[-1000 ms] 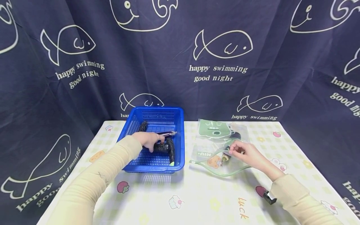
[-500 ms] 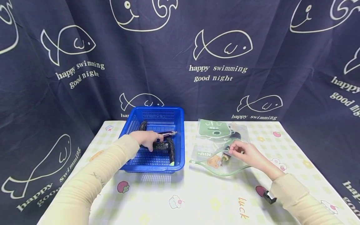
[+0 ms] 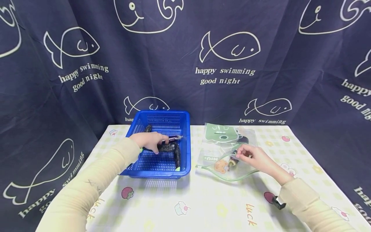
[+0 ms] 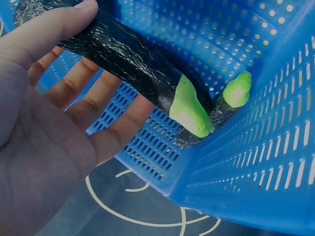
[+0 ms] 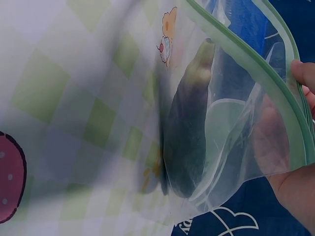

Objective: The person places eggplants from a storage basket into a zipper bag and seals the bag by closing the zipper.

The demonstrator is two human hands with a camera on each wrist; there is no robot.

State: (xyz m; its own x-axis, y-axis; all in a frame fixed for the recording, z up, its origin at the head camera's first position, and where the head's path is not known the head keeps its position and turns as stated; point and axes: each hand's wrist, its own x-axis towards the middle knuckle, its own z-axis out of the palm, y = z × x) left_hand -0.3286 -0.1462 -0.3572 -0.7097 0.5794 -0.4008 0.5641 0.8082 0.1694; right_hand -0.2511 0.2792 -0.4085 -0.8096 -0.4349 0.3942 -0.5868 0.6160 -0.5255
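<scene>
In the left wrist view my left hand (image 4: 54, 108) grips a black, wrinkled eggplant (image 4: 133, 59) with a bright green cap, thumb on top and fingers underneath. The head view places this left hand (image 3: 148, 141) inside the blue basket (image 3: 187, 151). Another black eggplant (image 3: 177, 158) lies along the basket's right side, and a glossy purple one (image 3: 174, 138) is just beyond my fingers. My right hand (image 3: 255, 158) pinches the green zip edge of a clear zip bag (image 3: 229, 179), whose mouth gapes. A dark eggplant (image 5: 189, 132) lies inside the bag.
One more dark eggplant (image 3: 148, 128) rests at the basket's back left. A patterned cloth (image 3: 203, 206) covers the table, and a dark blue fish-print curtain (image 3: 174, 71) hangs behind it. A small black fitting (image 3: 279, 203) sits by my right sleeve.
My left hand has shifted slightly left and upward with the black eggplant, and its green end now shows left of the hand. The right hand and bag stay nearly still.
</scene>
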